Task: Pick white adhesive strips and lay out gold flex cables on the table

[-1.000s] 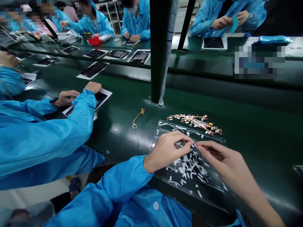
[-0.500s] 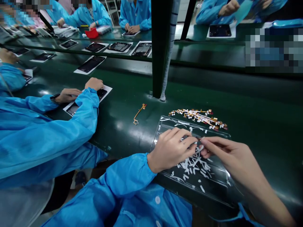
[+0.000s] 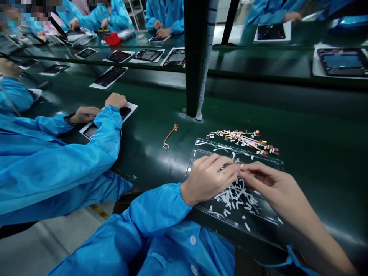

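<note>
My left hand [image 3: 211, 178] and my right hand [image 3: 268, 178] meet fingertip to fingertip over a clear plastic tray [image 3: 192, 163]. Both are closed in a pinch on a small flex cable [image 3: 242, 166]; only a bit of its orange strip shows, the rest hidden by my fingers. White scraps of peeled backing [image 3: 234, 197] lie scattered in the tray below. Just behind the tray is a pile of orange and white flex cables [image 3: 244, 138]. One single flex cable [image 3: 170, 137] lies apart on the green table, to the left.
A dark post [image 3: 193, 57] with a wrapped cable rises from the table. At left, a co-worker in blue bends over a phone part on white paper [image 3: 132, 109]. Several phone frames [image 3: 148, 56] on paper line the raised shelf; another frame [image 3: 342, 63] sits far right.
My right hand has shifted slightly left, and its fingertips now press closer to my left ones. An orange bit shows between them. Across the table, a co-worker's hands have moved.
</note>
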### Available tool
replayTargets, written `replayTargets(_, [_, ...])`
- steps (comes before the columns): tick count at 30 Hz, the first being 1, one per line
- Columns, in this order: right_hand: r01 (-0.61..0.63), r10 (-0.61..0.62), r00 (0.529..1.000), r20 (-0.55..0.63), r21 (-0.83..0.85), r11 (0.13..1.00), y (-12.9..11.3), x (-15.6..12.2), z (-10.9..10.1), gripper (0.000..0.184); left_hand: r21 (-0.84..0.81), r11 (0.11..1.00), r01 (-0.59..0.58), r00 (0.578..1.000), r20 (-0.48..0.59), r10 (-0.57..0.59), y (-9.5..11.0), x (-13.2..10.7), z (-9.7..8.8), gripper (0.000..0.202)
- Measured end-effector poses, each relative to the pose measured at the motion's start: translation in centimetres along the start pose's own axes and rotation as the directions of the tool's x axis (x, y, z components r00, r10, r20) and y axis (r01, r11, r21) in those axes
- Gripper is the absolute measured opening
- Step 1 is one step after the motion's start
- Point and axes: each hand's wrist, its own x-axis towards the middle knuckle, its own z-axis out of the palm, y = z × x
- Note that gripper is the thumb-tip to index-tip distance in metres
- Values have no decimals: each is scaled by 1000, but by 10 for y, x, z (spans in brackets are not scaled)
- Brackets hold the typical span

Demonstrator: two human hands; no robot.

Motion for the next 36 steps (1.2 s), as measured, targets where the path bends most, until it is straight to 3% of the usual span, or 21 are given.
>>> replayTargets(9, [-9, 7, 999, -35, -77, 997, 6, -2, -1, 50, 32, 999, 2, 1000, 25, -2, 0, -2, 1, 17])
replayTargets(15, [88, -96, 995, -37, -174, 981, 10, -3, 4, 39, 73, 997, -14, 1000, 4, 14, 4, 2, 3, 16])
replayTargets(23, [1, -32, 987, -155, -194, 981, 1, -13, -17, 47, -46, 988, 147, 989, 24, -146, -7, 8, -5, 12])
replayTargets(30, [8, -17, 999, -39, -218, 976, 0, -14, -14, 50, 11, 998, -67, 997, -46, 68, 2, 8, -8, 13])
replayTargets(36, [11, -13, 1000, -9, -198, 980, -3, -13, -7, 55, 68, 992, -105, 994, 10, 105, 2, 7, -6, 17])
